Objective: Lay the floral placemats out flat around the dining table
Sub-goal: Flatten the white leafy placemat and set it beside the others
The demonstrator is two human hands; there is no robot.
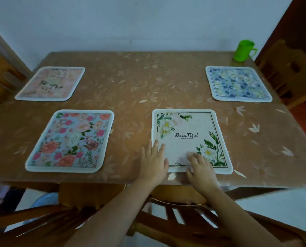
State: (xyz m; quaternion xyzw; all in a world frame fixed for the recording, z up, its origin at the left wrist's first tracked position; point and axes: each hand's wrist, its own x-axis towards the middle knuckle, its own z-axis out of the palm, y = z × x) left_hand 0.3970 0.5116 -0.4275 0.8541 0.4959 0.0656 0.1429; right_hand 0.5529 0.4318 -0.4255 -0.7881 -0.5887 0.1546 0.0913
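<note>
We press our left hand (153, 163) and right hand (200, 168) on the white mat (187, 139) at the near edge of the worktop (139, 86), fingers spread loose, holding nothing, to smooth it flat; the rosy mat (70, 141), pink mat (50, 83) and blue mat (237, 83) lie flat by other corners.

Table (148, 82), brown leaf-patterned cover, four placemats lying flat. Far left: pink mat (50, 83). Far right: blue mat (237, 83). Near left: rose mat (70, 140). Near right: white mat (187, 125), left hand (154, 161) flat on its near-left corner, right hand (201, 166) resting on its near edge. Far right corner: green cup (244, 50).
</note>
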